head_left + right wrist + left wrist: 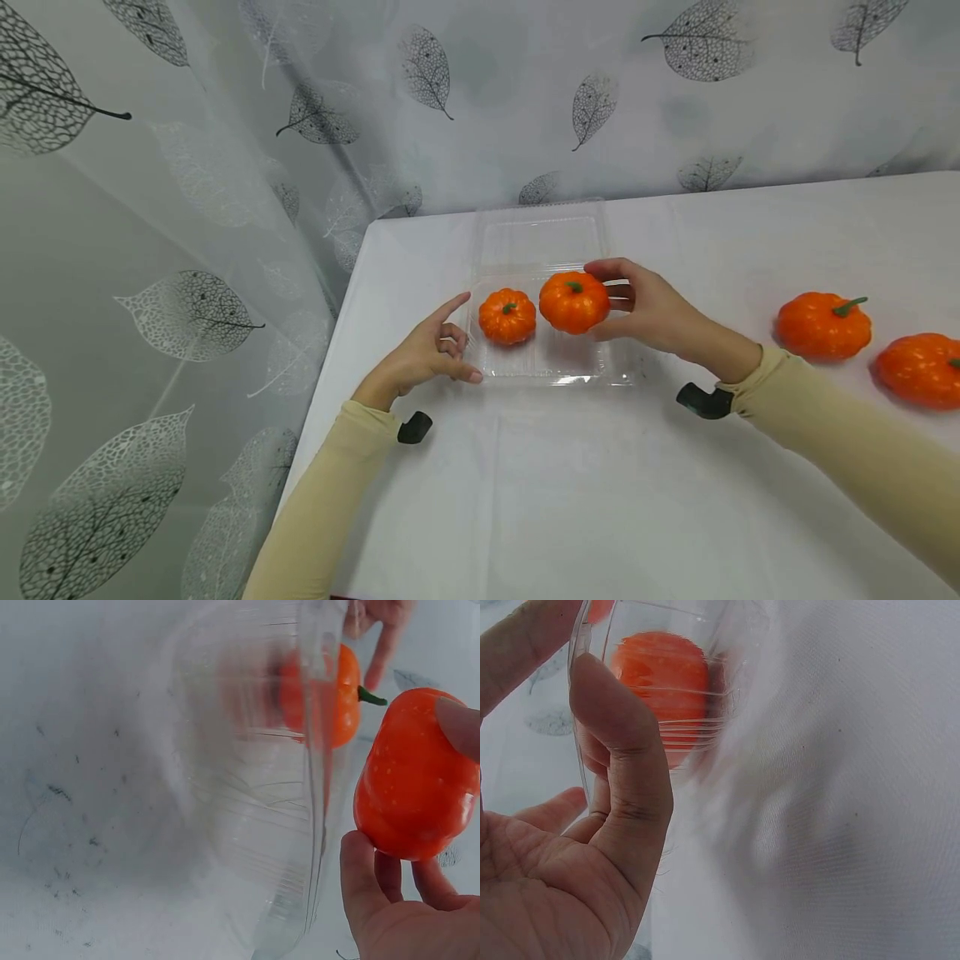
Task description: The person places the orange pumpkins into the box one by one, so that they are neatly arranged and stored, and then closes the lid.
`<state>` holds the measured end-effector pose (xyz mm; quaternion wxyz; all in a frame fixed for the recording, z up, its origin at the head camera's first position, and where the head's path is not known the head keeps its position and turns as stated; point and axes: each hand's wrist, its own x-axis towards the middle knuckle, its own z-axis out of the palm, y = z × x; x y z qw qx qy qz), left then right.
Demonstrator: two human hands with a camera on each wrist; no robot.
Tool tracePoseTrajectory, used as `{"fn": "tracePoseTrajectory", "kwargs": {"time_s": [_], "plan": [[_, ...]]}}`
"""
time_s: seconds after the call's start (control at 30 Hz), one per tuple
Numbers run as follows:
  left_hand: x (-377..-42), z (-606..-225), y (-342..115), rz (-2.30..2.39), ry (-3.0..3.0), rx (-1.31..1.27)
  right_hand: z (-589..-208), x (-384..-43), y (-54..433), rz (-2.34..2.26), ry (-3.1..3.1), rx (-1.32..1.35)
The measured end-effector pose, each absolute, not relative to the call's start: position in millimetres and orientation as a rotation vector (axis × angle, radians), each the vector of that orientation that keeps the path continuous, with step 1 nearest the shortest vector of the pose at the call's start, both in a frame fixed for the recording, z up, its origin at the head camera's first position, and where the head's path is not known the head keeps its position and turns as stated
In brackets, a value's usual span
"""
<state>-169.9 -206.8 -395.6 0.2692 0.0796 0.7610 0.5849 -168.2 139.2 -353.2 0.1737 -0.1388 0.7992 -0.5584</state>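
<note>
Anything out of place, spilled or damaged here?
Nothing stands out. One pumpkin sits in the clear container, its lid open behind; the right hand holds another pumpkin above the container. Two more lie on the table at right, the outermost merely cut off by the head view's edge. No visible spill or damage.

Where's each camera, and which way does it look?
Head: worn on the head, looking forward and down at the white-covered table; left hand, right hand and sleeves show.
Left wrist: worn there, looking at the clear plastic box; the left hand shows.
Right wrist: worn there, looking at the held pumpkin; the right hand and part of the left hand show.
Both wrist views share the box and the pumpkin inside.
</note>
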Motion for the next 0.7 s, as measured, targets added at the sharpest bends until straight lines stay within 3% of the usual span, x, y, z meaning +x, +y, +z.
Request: {"fn": "tracePoseTrajectory", "kwargs": {"time_s": [0.7], "plan": [[-170.9, -397.1, -206.6, 1.588, 2.045, 0.220, -368.6, -169.6, 130.4, -1.279, 2.684, -0.540]]}}
